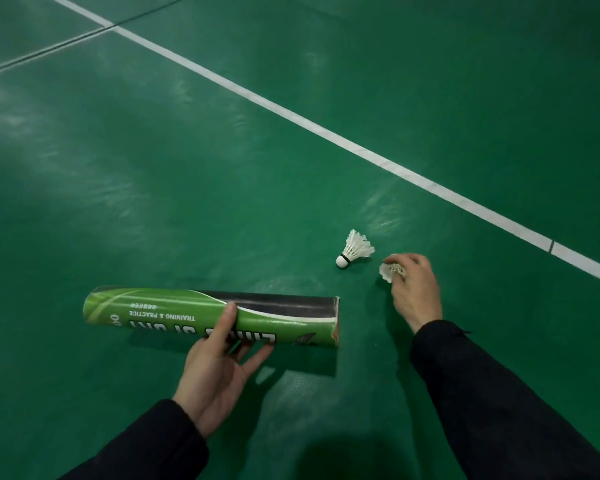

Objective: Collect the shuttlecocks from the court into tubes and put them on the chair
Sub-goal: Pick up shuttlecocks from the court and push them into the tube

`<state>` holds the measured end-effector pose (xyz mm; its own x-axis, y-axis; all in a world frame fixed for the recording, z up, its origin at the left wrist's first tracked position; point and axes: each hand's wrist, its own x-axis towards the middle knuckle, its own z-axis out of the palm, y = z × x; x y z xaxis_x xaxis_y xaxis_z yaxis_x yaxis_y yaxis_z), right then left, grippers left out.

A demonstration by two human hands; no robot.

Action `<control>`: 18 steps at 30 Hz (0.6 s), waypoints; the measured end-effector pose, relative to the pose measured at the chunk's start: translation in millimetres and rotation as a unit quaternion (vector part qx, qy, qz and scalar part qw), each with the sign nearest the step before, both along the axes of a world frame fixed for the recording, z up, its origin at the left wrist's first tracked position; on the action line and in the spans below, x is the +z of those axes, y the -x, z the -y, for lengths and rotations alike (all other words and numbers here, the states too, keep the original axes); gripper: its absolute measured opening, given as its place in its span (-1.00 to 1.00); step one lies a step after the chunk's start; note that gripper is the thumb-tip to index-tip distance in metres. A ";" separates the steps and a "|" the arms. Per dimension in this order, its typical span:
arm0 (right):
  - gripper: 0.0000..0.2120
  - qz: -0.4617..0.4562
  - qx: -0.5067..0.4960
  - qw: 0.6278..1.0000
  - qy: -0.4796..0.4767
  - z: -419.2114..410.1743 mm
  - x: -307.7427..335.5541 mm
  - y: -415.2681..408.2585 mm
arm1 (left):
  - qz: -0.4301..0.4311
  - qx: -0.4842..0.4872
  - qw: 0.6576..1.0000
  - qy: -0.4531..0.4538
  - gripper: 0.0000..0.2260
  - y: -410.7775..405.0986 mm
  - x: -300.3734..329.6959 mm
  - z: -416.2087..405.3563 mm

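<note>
Left hand (219, 372) has the tube (212, 315) gripped around its middle, thumb over the top and fingers curled underneath. The tube is green and black cardboard, held pretty much level above the green court floor (187, 168), with its open end pointing to the right, toward the other hand. The print on it reads upside down from this angle.

Right hand (414, 289) is down low over the floor with its fingers curled round a white shuttlecock (390, 270); you can see the feathers sticking out on the left side of the fingers. Can't really see the cork end of that one, the hand covers it.

A second shuttlecock (354, 249) is lying on the floor just beside that hand, up and to the left of it, cork end pointing down-left and feathers fanned up. It's not touching the hand or the tube.

A white court line (326, 129) runs diagonally across the floor behind everything. Both arms are in dark sleeves (499, 393).
</note>
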<state>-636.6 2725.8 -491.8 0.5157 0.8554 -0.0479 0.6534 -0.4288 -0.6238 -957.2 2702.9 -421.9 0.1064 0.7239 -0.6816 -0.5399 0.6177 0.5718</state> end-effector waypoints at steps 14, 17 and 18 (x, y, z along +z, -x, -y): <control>-0.66 -0.489 -0.075 0.853 -0.167 88.0 84.0 73.2 | 0.044 0.025 0.998 0.031 -0.60 -5.4 -10.1 -1.7; -0.64 -0.500 -0.092 0.844 -0.171 86.2 80.2 73.0 | 0.045 0.028 0.998 0.034 -0.61 -3.2 -9.4 0.2; -0.63 -0.499 -0.088 0.847 -0.158 86.0 78.0 75.1 | 0.045 0.026 0.998 0.034 -0.62 -3.1 -9.9 1.8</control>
<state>-711.8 2639.7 -413.8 0.4742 0.8208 -0.3184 -0.3245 -0.1733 -0.9299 -954.1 2701.1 -431.8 0.1333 0.6822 -0.7189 -0.6203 0.6232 0.4764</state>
